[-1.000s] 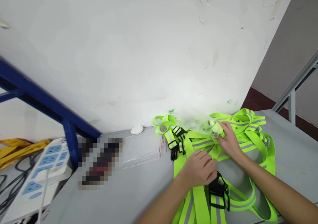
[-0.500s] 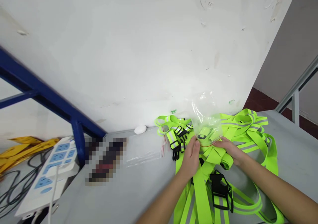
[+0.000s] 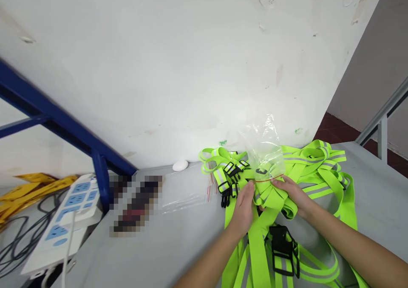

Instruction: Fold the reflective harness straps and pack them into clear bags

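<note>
A clear zip bag (image 3: 264,147) with a red seal line stands mouth toward me, its lower part partly filled with a bundled neon-green reflective strap (image 3: 269,196). My left hand (image 3: 245,207) is closed on the left side of the bundle by the bag's mouth. Thumb and fingers of my right hand (image 3: 291,194) pinch the bag's edge and the strap on the right side. Part of the strap is inside the bag, the rest bulges out below the red line. A black buckle (image 3: 283,249) on green webbing lies just under my hands.
More green straps (image 3: 318,160) with grey stripes spread over the grey table (image 3: 153,258). Flat clear bags (image 3: 188,190) and a white oval object (image 3: 180,165) lie left. A power strip (image 3: 63,224), cables, yellow straps (image 3: 38,190) and a blue frame (image 3: 100,177) are further left.
The red-edged mouth of the bag has come further round over the bundle, and the bag has shifted slightly upright. Both hands remain close to where they were.
</note>
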Motion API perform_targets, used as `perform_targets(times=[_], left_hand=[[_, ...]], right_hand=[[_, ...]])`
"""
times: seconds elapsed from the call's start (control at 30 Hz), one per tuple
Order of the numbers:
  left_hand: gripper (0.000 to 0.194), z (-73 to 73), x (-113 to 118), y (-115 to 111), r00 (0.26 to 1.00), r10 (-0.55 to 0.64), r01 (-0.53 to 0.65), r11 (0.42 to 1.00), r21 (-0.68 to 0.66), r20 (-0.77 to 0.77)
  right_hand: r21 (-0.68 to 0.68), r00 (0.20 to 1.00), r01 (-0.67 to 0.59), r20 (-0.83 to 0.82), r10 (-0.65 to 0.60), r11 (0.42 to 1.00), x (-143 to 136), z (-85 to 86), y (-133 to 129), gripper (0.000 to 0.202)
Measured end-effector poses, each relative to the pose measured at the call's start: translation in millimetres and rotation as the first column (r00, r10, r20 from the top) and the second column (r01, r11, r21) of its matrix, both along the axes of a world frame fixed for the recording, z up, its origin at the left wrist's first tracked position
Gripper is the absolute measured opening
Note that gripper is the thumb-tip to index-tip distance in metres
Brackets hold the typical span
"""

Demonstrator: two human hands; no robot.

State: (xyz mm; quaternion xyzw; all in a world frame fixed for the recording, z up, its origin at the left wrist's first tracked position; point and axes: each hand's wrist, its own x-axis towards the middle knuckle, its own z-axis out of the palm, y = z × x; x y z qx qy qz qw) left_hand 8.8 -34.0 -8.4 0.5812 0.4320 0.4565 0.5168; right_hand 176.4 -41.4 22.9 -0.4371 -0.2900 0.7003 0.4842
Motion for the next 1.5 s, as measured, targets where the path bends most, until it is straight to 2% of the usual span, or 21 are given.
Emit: perform_targets(times=[0.1,0.17,0.2,0.27,0.33,0.47,0.63,0.7,0.77,0.87,0.93,1.07,1.2,1.3,1.4,1.5], left_hand=[[0.055,5.8,-3,-4,0.987,-0.109,0.113,0.993,-0.027,0.12],[0.054,14.2,-5,-5,0.966,-0.215,0.218,0.976,-0.004,0.143],[0.052,17.5,-5,-4,0.963,-0.232,0.234,0.972,0.005,0.137],[0.049,19.0,-4,0,0.971,-0.201,0.204,0.979,-0.011,0.131],[0.051,14.0,-1,5,0.967,-0.171,0.19,0.978,-0.09,0.189],[0.051,2.0,3,13,0.925,-0.159,0.263,0.923,-0.28,0.346],[0.072,8.7,1,17,0.905,-0.226,0.344,0.887,-0.308,0.36],[0.074,13.4,-1,17,0.91,-0.266,0.365,0.879,-0.308,0.319],[0.066,16.7,-2,17,0.937,-0.286,0.339,0.884,-0.323,0.202],[0.051,18.6,0,17,0.971,-0.24,0.232,0.928,-0.292,0.008],[0.046,19.1,2,17,0.98,-0.195,0.177,0.948,-0.263,-0.041],[0.041,21.9,6,16,0.993,-0.101,0.084,0.968,-0.237,-0.063],[0.037,26.9,5,14,0.987,0.023,-0.036,0.996,-0.078,-0.159],[0.037,29.6,5,11,0.962,0.097,-0.095,0.995,0.019,-0.256],[0.037,31.3,6,7,0.944,0.103,-0.081,0.993,0.08,-0.313],[0.04,33.4,3,7,0.93,0.072,-0.047,0.996,0.077,-0.359]], right_hand=[[0.008,0.999,0.039,-0.028,-0.039,0.999,-1,8.3,-2,0.037],[0.019,0.998,0.061,-0.028,-0.06,0.998,0,10.6,-1,0.036],[0.021,0.998,0.067,-0.021,-0.067,0.998,0,10.5,-1,0.036],[0.018,0.997,0.075,0.002,-0.075,0.997,-2,8.7,0,0.037],[0.031,0.997,0.071,0.026,-0.071,0.997,-5,5.6,-1,0.039],[0.099,0.99,0.039,0.134,-0.052,0.994,-13,0.9,-2,0.046],[0.19,0.963,0.023,0.261,-0.073,0.982,-18,-0.2,-6,0.053],[0.224,0.943,0.027,0.319,-0.099,0.974,-19,-1.5,-8,0.05],[0.278,0.907,0.034,0.394,-0.147,0.96,-20,-3.5,-9,0.045],[0.349,0.856,0.031,0.475,-0.205,0.936,-23,-5.8,-9,0.04],[0.356,0.851,0.024,0.483,-0.205,0.934,-24,-5.5,-9,0.04],[0.307,0.886,0.005,0.439,-0.147,0.952,-23,-2.5,-10,0.047],[0.285,0.908,-0.055,0.412,-0.071,0.957,-18,-5.6,-10,0.056],[0.276,0.898,-0.057,0.434,-0.072,0.96,-15,-12.3,-7,0.058],[0.265,0.914,-0.063,0.403,-0.052,0.962,-12,-16.7,-2,0.058],[0.219,0.937,-0.118,0.347,0.036,0.969,-8,-16.4,2,0.058]])
